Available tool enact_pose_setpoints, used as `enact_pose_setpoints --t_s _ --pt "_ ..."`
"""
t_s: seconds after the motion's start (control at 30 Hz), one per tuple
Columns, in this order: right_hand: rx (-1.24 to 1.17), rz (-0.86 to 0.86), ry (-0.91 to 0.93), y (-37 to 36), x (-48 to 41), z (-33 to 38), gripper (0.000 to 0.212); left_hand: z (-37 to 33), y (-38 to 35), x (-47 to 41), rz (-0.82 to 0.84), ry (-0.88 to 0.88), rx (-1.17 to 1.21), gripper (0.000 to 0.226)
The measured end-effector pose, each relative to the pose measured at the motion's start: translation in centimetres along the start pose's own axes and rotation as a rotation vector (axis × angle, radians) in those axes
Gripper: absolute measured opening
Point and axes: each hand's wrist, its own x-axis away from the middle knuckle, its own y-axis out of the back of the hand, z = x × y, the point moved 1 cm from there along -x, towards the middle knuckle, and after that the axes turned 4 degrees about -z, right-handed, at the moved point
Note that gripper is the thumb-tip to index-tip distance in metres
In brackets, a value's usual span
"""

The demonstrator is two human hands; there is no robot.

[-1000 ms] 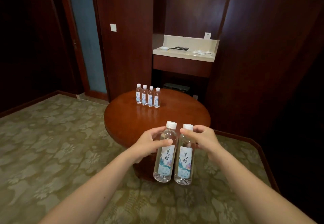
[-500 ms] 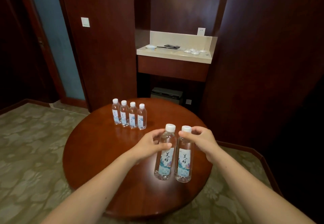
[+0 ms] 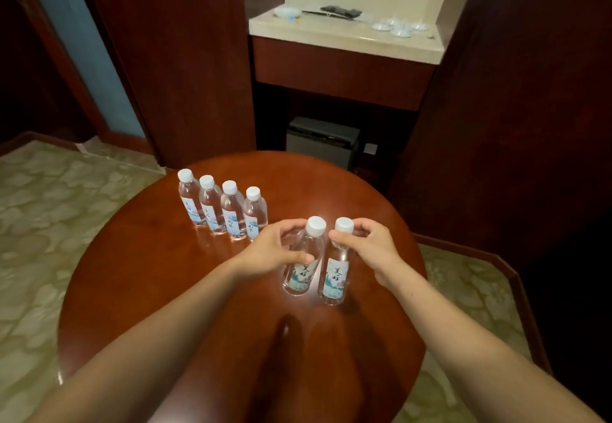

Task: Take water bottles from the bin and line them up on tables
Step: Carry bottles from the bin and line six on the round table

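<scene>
On your far left the patterned carpet (image 3: 49, 224) lies open right up to the curved left edge of the round table (image 3: 149, 273). A broad stretch of wood shows between that edge and your left forearm.

Toward the back left of the table stands the row of four bottles (image 3: 225, 210), upright, white-capped and shoulder to shoulder. The row slants nearer to you as it runs right, and its last bottle is just beside your left grip (image 3: 268, 254). That grip curls fingers and thumb round the upper body of the left bottle (image 3: 299, 273), which leans with its cap to the right.

Close against it, the right bottle (image 3: 336, 277) is nearly upright, and your right grip (image 3: 371, 250) pinches it at the neck, just under the cap. Both held bottles are over the middle of the table. To their right only a narrower band of wood is left before the table's right edge. Beyond it come a strip of carpet and the dark wall panel (image 3: 513, 124).

You cannot tell whether the two held bottles' bases rest on the wood or hang just above it. Your left grip covers part of the foot of the row's last bottle. Your forearms hide much of the near tabletop, and the near edge runs out of frame. Behind the far rim, a dark box (image 3: 323, 141) has its foot hidden. The small items on the pale shelf (image 3: 347, 42) are too blurred to name.
</scene>
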Motion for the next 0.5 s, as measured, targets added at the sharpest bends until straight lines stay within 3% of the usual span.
enact_pose_setpoints --t_s 0.27,0.5 --pt "0.033 0.079 -0.099 -1.5 -8.0 -3.5 0.033 3.9 0.5 -6.6 -0.080 0.076 -0.030 0.069" --pt "0.006 0.132 -0.123 -2.2 -9.7 -5.2 0.036 6.3 0.3 -8.7 -0.073 0.105 -0.046 0.068"
